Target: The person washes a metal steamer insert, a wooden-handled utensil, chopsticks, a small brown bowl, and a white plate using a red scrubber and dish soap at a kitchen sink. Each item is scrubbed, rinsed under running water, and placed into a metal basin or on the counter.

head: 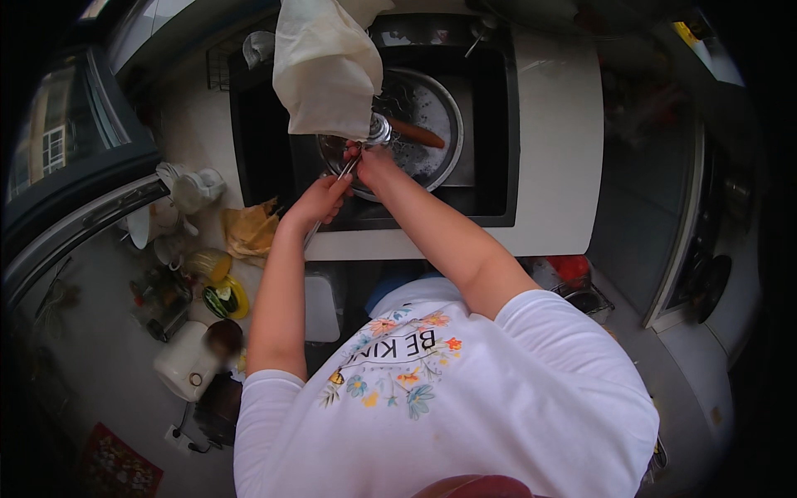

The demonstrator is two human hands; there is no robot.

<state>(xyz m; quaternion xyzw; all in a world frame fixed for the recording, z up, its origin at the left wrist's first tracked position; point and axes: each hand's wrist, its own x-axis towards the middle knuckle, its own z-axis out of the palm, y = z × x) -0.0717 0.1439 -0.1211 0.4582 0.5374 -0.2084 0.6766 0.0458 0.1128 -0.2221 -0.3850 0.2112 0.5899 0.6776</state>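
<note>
My left hand [320, 200] is closed around thin metal utensils [348, 167], possibly chopsticks, which slant up across the near edge of the sink [498, 211]. At their upper end, my right hand [372, 165] grips them just below a shiny metal faucet head [380, 129]. Both hands are over the near left rim of a round metal basin [459, 134] standing in the dark sink. In the basin are whitish suds or water, dark specks and an orange-brown elongated thing [418, 132], perhaps a carrot. A cream cloth [330, 75] hangs in front of the faucet and hides part of the basin.
Left of the sink are a crumpled brown paper bag [250, 231], white cups [198, 190] and a yellow plate [240, 299] with green vegetables. A cream appliance [183, 364] stands lower left. An open window frame [87, 211] juts in. White countertop [560, 155] borders the right.
</note>
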